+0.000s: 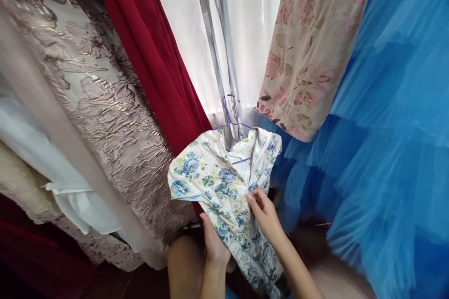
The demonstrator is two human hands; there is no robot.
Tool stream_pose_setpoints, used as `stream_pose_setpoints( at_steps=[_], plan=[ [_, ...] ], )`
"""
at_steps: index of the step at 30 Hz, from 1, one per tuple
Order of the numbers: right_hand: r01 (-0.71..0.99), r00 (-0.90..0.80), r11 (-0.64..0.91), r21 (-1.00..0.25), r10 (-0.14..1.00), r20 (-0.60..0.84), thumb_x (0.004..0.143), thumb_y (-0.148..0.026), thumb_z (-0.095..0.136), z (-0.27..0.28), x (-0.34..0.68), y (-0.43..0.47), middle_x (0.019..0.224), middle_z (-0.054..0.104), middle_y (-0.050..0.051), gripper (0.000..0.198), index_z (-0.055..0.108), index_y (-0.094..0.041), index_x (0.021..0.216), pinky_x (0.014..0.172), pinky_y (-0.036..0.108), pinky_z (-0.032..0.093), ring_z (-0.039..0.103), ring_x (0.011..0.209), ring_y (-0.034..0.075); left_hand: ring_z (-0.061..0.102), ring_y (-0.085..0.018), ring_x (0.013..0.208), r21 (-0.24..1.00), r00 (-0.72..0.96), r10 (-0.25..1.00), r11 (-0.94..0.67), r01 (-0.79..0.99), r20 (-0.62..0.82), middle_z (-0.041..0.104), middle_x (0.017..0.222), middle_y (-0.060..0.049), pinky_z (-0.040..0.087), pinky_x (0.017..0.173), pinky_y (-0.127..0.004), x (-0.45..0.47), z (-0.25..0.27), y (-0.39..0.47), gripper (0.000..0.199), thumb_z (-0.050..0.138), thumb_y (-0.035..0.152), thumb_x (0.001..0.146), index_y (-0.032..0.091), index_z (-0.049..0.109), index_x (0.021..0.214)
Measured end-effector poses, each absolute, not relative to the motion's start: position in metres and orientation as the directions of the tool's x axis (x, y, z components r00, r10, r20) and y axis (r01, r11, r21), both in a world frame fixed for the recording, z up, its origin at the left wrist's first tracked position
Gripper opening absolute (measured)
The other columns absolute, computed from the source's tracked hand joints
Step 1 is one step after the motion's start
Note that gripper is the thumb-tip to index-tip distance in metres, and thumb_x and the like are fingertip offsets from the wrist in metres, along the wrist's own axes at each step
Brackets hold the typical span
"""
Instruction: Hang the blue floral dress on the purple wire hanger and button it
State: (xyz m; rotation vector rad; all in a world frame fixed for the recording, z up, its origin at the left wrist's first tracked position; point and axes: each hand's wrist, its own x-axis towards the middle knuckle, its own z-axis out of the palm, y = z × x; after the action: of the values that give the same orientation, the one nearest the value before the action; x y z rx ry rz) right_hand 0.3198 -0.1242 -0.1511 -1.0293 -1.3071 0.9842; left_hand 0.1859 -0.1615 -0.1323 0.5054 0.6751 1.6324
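A short-sleeved white dress (224,182) with blue and green flowers hangs in front of me, its V-neck open at the top. A thin purple wire hanger (228,119) runs through its shoulders. My right hand (264,212) is closed at the front opening, pinching the fabric edge between thumb and fingers. Lower down, my left hand (214,243) holds the dress by its left side; the thumb shows along the edge while the fingers are hidden behind the cloth. The dress's lower part hangs gathered between my forearms.
Textured pink-beige garments (115,103) and a dark red one (150,56) hang at the left. Blue layered tulle (386,126) fills the right, beside a beige floral cloth (308,56). Grey metal poles (213,32) stand before white curtain fabric (252,23). My bare knees are below.
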Motion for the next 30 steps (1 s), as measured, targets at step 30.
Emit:
stream_pose_setpoints(
  at_steps=[30],
  plan=[
    [-0.015, -0.178, 0.179, -0.984, 0.968, 0.179, 0.088, -0.035, 0.066, -0.112, 0.366, -0.185, 0.070, 0.050, -0.003, 0.025, 0.051, -0.019, 0.076, 0.064, 0.024, 0.038, 0.047, 0.067, 0.013, 0.061, -0.016, 0.081, 0.802, 0.157, 0.887, -0.459, 0.382, 0.434, 0.064, 0.086, -0.003, 0.048, 0.074, -0.025, 0.213, -0.133, -0.172, 0.015, 0.052, 0.026, 0.096, 0.017, 0.065, 0.093]
  ],
)
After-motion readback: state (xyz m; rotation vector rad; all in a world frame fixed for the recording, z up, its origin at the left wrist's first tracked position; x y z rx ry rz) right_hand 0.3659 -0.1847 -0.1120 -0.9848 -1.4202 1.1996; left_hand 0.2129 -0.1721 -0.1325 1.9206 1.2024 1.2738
